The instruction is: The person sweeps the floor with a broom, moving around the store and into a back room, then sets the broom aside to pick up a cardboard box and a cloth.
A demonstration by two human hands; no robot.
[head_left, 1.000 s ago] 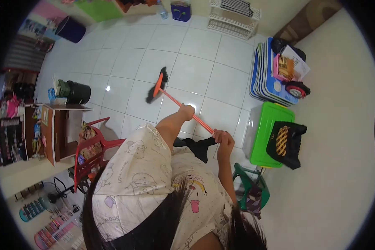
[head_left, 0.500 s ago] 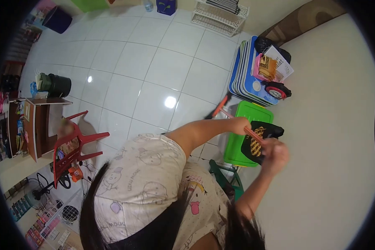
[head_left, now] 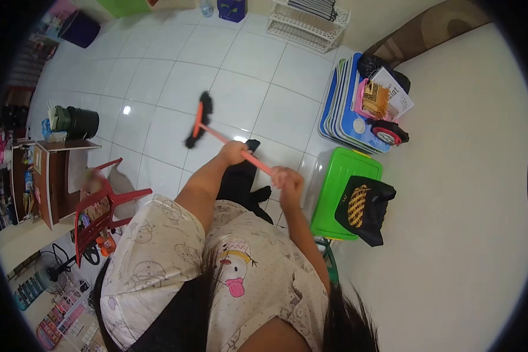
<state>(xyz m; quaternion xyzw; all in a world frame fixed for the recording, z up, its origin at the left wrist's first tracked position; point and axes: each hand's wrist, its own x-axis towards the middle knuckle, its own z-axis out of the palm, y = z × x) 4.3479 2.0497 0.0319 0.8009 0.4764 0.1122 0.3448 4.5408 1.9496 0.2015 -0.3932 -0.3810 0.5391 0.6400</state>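
An orange broom head with black bristles (head_left: pixel 199 120) is over the white tiled floor, left of my feet. Its pinkish-orange handle (head_left: pixel 256 162) slants down to the right through both hands. My left hand (head_left: pixel 234 152) is closed round the handle on the side nearer the broom head. Farther up, near the handle's end, my right hand (head_left: pixel 286 179) grips it with curled fingers. Just below the handle show my feet in black (head_left: pixel 258 192).
On the right, a green-lidded box (head_left: pixel 340 193) carries a black bag (head_left: pixel 366 208), beside stacked blue folding tables (head_left: pixel 358 126) against the wall. A red chair (head_left: pixel 102 205) stands left. At the back is a white rack (head_left: pixel 308 26); tiled floor (head_left: pixel 176 76) stretches before it.
The broom head has swung left, from beside the green-lidded box to the middle of the floor. Both hands have moved left with the handle, and my feet have come into view.
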